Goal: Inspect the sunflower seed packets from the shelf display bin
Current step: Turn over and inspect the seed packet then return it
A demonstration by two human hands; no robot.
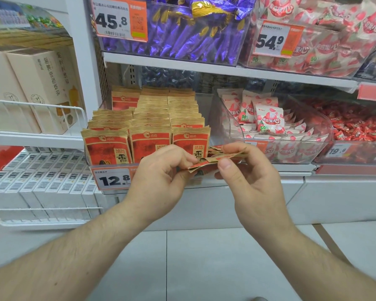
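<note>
Red and kraft-brown sunflower seed packets (148,118) stand in three tight rows inside a clear display bin (91,165) on the middle shelf. In front of the bin, both hands hold a small flat stack of the same packets (213,160), seen nearly edge-on. My left hand (163,177) grips the stack's left end with curled fingers. My right hand (245,170) pinches its right end between thumb and fingers. The lower part of the front-row packets is hidden behind my hands.
A 12.8 price tag (112,179) hangs on the bin's front. A clear bin of pink-and-white candy packets (269,127) sits to the right, red wrapped candies (356,124) beyond it. Purple candy (182,29) fills the shelf above. Beige boxes (41,88) stand at left.
</note>
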